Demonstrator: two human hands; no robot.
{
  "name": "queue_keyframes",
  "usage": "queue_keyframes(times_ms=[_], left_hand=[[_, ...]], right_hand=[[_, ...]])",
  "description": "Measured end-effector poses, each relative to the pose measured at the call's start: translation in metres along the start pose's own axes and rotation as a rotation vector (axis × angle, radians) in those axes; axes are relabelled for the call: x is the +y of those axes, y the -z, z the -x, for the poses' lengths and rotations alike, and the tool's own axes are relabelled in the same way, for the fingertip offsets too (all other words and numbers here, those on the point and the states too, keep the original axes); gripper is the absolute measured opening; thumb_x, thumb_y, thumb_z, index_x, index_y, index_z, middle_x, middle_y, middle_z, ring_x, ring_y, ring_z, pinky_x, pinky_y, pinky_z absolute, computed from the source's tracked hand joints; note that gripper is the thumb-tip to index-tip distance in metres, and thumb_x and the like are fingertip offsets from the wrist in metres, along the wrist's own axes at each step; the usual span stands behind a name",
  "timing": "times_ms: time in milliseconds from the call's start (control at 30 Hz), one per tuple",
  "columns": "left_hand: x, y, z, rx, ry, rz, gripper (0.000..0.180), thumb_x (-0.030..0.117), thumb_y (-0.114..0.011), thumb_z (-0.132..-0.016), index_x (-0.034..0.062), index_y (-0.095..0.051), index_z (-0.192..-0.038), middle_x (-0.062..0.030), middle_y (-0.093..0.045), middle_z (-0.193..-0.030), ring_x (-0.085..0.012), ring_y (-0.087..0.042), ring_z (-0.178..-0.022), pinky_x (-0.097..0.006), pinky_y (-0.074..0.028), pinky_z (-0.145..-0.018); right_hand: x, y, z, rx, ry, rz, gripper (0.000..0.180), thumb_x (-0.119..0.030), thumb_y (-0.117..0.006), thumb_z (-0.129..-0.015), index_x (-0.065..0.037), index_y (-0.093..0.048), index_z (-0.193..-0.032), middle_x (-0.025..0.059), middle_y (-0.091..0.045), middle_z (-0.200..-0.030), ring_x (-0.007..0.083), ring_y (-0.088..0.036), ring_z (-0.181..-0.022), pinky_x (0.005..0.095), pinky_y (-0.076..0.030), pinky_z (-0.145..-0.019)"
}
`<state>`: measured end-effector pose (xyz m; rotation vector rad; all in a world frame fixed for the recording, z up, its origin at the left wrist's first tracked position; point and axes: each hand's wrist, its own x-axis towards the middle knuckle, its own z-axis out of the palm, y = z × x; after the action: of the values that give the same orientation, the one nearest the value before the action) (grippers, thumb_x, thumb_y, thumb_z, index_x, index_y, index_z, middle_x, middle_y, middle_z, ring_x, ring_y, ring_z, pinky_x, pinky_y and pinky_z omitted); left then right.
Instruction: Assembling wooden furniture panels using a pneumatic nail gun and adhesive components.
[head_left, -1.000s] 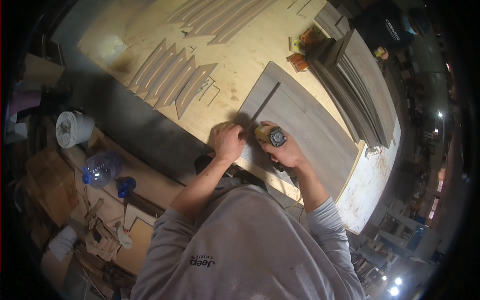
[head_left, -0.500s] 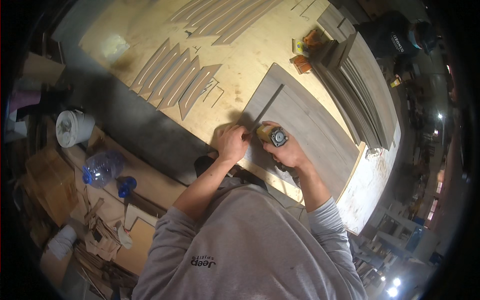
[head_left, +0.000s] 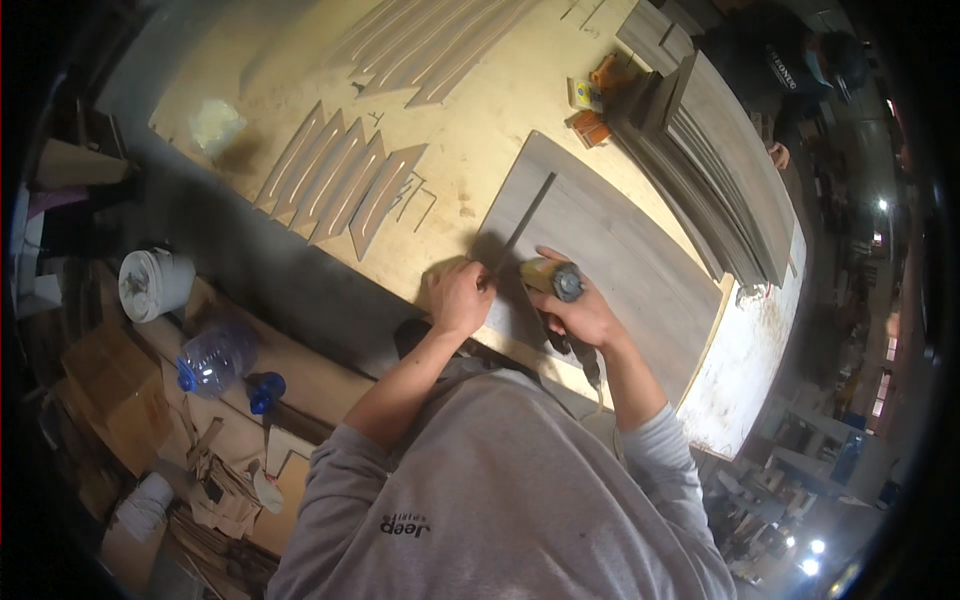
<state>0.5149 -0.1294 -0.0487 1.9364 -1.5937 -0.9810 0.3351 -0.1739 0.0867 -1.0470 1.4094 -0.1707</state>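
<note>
A grey wood-grain panel (head_left: 615, 255) lies at the near edge of the table, with a narrow dark strip (head_left: 532, 211) running across its left part. My left hand (head_left: 460, 300) is closed at the near end of this strip, thumb and fingers pinched on it. In my right hand (head_left: 585, 315) is a pneumatic nail gun (head_left: 560, 280) with a yellow body and a round dark cap, my fingers wrapped round it. It sits just right of the strip, above the panel; its nose is hidden. A hose (head_left: 598, 385) hangs from it toward my body.
Angled grey pieces (head_left: 340, 180) with pale wavy lines lie left on the table (head_left: 475, 150). Stacked panels (head_left: 720, 170) stand right, near orange and yellow small boxes (head_left: 587, 95). A person (head_left: 770, 70) is beyond. Left on the floor: a white bucket (head_left: 155, 283), a clear bottle (head_left: 218, 358).
The nail gun has tilted, its cap shifting slightly right and down, and more of its body and hose shows. My left hand stays at the strip's end. The whole view has shifted slightly.
</note>
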Motion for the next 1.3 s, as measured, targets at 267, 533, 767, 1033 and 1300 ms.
queue_keyframes(times_ms=[267,533,767,1033,1300], left_hand=[[0.025,-0.018,-0.060,-0.013,-0.192,-0.020,0.028,0.029,-0.065,-0.094,0.0136,-0.071,-0.117,-0.0054,-0.068,-0.116,-0.0243,-0.060,-0.112,-0.044,-0.033,-0.098],[0.062,-0.052,-0.132,0.053,-0.219,-0.081,0.028,0.031,-0.069,-0.093,0.0128,-0.072,-0.115,-0.0036,-0.067,-0.114,-0.0231,-0.057,-0.114,-0.044,-0.033,-0.099],[0.067,-0.046,-0.133,0.105,-0.290,-0.145,0.026,0.030,-0.069,-0.093,0.0126,-0.072,-0.111,-0.0033,-0.065,-0.107,-0.0242,-0.059,-0.108,-0.043,-0.035,-0.095],[0.064,-0.045,-0.133,0.123,-0.340,-0.159,0.027,0.029,-0.068,-0.092,0.0117,-0.071,-0.112,-0.0045,-0.065,-0.105,-0.0254,-0.060,-0.105,-0.044,-0.038,-0.094],[0.067,-0.042,-0.134,0.097,-0.326,-0.178,0.027,0.029,-0.069,-0.091,0.0118,-0.071,-0.113,-0.0042,-0.064,-0.105,-0.0252,-0.061,-0.103,-0.044,-0.037,-0.092]], right_hand=[[0.037,0.048,0.050,0.269,0.072,-0.297,0.073,-0.010,-0.072,-0.088,-0.009,-0.041,-0.153,0.0078,-0.067,-0.097,0.0133,-0.058,-0.058,0.0294,-0.048,-0.052],[0.012,0.077,0.023,0.381,0.045,-0.298,0.072,-0.017,-0.072,-0.088,-0.008,-0.042,-0.153,0.0067,-0.065,-0.093,0.0126,-0.057,-0.054,0.0296,-0.047,-0.050],[-0.036,0.101,-0.066,0.289,0.069,-0.286,0.070,-0.013,-0.071,-0.085,-0.007,-0.046,-0.150,0.0074,-0.066,-0.093,0.0128,-0.053,-0.047,0.0288,-0.044,-0.045],[-0.051,0.104,-0.102,0.212,0.027,-0.219,0.067,-0.011,-0.069,-0.085,-0.006,-0.048,-0.148,0.0098,-0.067,-0.096,0.0124,-0.053,-0.048,0.0283,-0.044,-0.044],[-0.051,0.107,-0.103,0.222,0.037,-0.209,0.066,-0.011,-0.068,-0.085,-0.005,-0.048,-0.147,0.0096,-0.067,-0.097,0.0118,-0.054,-0.049,0.0273,-0.045,-0.045]])
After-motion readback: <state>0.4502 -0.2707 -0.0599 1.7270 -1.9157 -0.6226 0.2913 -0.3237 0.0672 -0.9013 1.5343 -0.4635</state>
